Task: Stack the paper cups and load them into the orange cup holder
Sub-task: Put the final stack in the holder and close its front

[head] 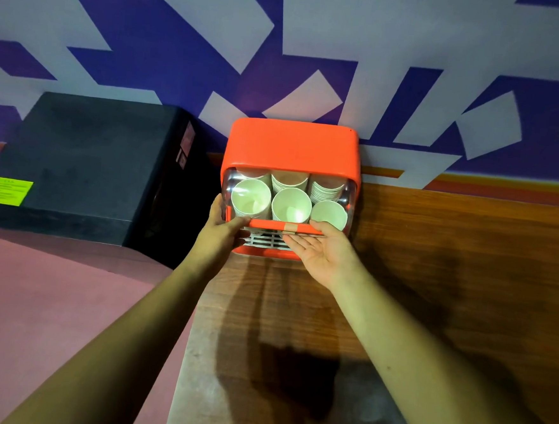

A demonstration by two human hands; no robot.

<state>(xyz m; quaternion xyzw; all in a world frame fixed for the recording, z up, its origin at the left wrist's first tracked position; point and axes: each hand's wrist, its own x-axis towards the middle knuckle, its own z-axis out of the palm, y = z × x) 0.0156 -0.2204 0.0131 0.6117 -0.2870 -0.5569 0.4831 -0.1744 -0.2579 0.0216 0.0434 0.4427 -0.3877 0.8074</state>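
Orange cup holder [292, 146] stands at the back of the wooden bench [434, 255], its rear against the purple-and-grey patterned wall [317, 32]. Inside it, white paper cups [291, 205] in nested stacks: two rows of three, mouths facing out. Front row shows three open rims side by side; the back row is partly hidden behind them. Clear cover [347, 191] curves round the sides of the cup bay. An orange rail [264, 224] runs along the front below the cups, with a small strip of tape [291, 227] on it. White slotted grille [266, 241] sits under the rail.

Left hand [226, 223] is on the holder's front left corner: thumb up along the clear side, fingers curled in against the rail, gripping. Right hand [322, 248] is palm up at the front right: fingers straight, reaching left beneath the rail across the grille, thumb laid on top of the rail. Cannot tell whether it squeezes. Both forearms bare, reaching in from below.

Left of the holder, just beside it, a large black box [86, 165] with a yellow-green label [3, 190] on its near left edge. In front of the box, a dull pink surface [49, 311] meets the bench edge.
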